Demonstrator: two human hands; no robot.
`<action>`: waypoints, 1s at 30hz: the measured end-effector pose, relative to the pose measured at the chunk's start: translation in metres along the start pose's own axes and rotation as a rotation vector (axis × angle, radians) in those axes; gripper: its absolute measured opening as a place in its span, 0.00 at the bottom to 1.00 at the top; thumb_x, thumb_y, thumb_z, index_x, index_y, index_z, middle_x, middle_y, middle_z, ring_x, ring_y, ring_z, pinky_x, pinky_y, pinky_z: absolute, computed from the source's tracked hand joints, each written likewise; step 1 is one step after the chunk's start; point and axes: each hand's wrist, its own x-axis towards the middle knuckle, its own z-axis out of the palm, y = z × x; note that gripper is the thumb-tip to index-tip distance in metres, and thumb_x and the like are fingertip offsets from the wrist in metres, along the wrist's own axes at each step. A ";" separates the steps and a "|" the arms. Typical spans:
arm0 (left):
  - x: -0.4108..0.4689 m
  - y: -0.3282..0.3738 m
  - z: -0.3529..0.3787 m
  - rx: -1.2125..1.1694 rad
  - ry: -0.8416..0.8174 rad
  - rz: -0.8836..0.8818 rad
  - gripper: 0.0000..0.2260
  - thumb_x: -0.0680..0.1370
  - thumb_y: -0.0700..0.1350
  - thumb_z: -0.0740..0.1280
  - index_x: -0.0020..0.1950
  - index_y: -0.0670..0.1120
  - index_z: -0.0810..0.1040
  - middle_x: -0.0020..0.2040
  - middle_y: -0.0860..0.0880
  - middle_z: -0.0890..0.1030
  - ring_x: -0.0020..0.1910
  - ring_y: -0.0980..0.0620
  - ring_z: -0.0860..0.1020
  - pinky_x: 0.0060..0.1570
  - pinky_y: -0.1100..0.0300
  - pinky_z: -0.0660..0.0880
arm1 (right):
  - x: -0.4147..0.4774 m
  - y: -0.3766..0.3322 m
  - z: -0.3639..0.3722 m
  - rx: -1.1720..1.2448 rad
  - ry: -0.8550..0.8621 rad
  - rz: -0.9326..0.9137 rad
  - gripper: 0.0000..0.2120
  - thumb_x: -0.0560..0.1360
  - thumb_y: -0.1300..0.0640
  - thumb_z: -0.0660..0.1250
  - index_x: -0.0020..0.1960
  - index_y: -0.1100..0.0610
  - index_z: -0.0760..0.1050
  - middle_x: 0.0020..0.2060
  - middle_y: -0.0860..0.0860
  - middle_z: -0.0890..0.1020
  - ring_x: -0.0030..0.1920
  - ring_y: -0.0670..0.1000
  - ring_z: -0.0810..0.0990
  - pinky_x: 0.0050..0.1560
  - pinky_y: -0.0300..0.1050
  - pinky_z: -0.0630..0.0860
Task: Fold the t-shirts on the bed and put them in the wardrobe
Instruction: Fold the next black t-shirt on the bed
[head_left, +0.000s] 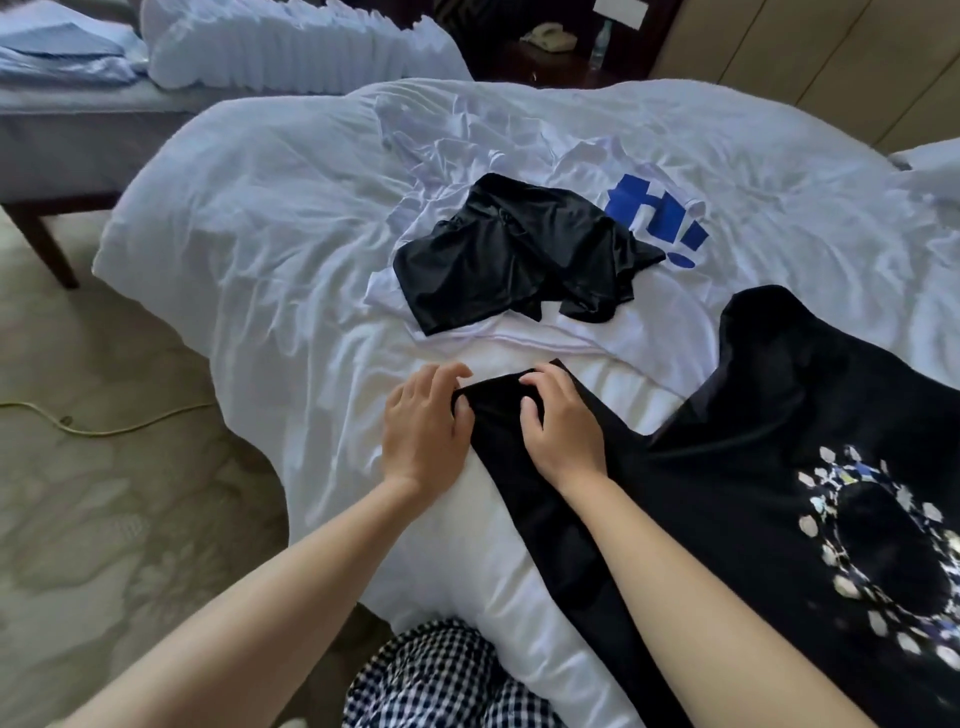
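A black t-shirt with a silvery ring print (769, 467) lies spread over the right side of the white bed (260, 218). Its sleeve stretches left toward the bed's edge. My left hand (423, 431) pinches the tip of that sleeve with curled fingers. My right hand (558, 421) lies on the sleeve just beside it, fingers bent and pressing the cloth down. Farther back, a crumpled black t-shirt (514, 254) rests on top of a white t-shirt with a blue print (660, 218).
A second bed (67, 104) with a pleated white pillow (291, 47) stands at the back left. A yellow cable (104, 426) runs over the patterned carpet at left. A dark nightstand with a phone (545, 39) and light wood wall panels (831, 57) sit at the back right.
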 end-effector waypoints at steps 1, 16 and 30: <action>-0.001 -0.001 0.001 0.009 0.006 0.038 0.12 0.76 0.42 0.59 0.57 0.49 0.76 0.55 0.49 0.77 0.52 0.48 0.76 0.58 0.54 0.67 | -0.002 0.002 0.003 0.007 0.008 0.004 0.13 0.79 0.58 0.60 0.62 0.55 0.76 0.67 0.47 0.74 0.64 0.48 0.75 0.52 0.41 0.73; -0.010 0.017 -0.032 0.338 -0.465 0.082 0.21 0.79 0.59 0.58 0.70 0.54 0.68 0.74 0.52 0.63 0.73 0.50 0.60 0.72 0.55 0.57 | -0.041 -0.013 -0.054 -0.230 -0.495 -0.015 0.23 0.83 0.50 0.53 0.78 0.50 0.58 0.79 0.48 0.54 0.78 0.48 0.49 0.78 0.47 0.48; -0.107 0.163 -0.030 0.143 -0.779 0.437 0.16 0.80 0.51 0.61 0.68 0.54 0.73 0.69 0.55 0.70 0.70 0.52 0.67 0.63 0.55 0.70 | -0.207 0.051 -0.205 -0.178 -0.156 0.187 0.13 0.79 0.56 0.61 0.60 0.46 0.79 0.61 0.38 0.76 0.62 0.41 0.74 0.59 0.42 0.73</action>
